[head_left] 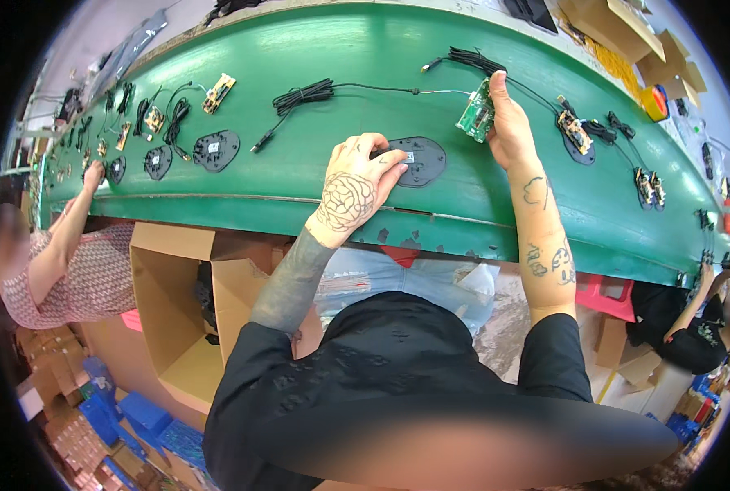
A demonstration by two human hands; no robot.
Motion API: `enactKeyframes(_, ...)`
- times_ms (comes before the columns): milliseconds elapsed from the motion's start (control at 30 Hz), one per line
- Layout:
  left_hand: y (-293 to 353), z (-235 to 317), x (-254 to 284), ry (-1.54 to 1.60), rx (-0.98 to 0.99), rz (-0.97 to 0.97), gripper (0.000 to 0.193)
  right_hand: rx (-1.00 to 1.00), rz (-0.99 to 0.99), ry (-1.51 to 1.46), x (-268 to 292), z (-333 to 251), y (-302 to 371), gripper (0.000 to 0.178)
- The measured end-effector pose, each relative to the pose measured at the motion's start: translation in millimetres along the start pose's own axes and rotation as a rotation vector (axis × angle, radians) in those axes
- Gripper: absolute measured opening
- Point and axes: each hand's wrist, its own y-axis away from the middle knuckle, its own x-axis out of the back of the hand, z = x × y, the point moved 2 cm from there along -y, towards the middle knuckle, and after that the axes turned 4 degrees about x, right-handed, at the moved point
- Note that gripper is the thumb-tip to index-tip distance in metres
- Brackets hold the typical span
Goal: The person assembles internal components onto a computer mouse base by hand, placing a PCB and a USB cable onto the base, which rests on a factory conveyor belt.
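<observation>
My right hand (510, 123) holds a small green circuit board (475, 114) up on edge between thumb and fingers. A thin wire runs left from the board to a bundled black cable (304, 96) on the green work surface. My left hand (355, 182) grips the left end of a flat black oval base plate (426, 161), its fingers bent over that end and hiding it. The plate lies on the surface and has a small pale label in its middle.
More black base plates (217, 151) and boards with cables (574, 131) lie along the green bench (299, 176). A person (74, 270) works at the left and another (696, 327) at the far right. An open cardboard box (177, 307) stands below the bench edge.
</observation>
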Motion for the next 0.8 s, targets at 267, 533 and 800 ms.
enactKeyframes(267,-7.4,4.7,0.2,-0.04,0.024,0.025,0.015,-0.089,-0.331,-0.121,-14.6,2.4,17.2,0.037)
enactKeyframes(533,-15.0,7.3,-4.1,0.059,0.072,0.01,0.031,0.048,-0.309,-0.031,-8.2,-0.5,23.4,0.039)
enactKeyframes(800,-41.9,14.6,29.7,0.265,-0.055,0.007,0.04,0.177,-0.925,0.005,-22.2,-19.3,36.9,0.048)
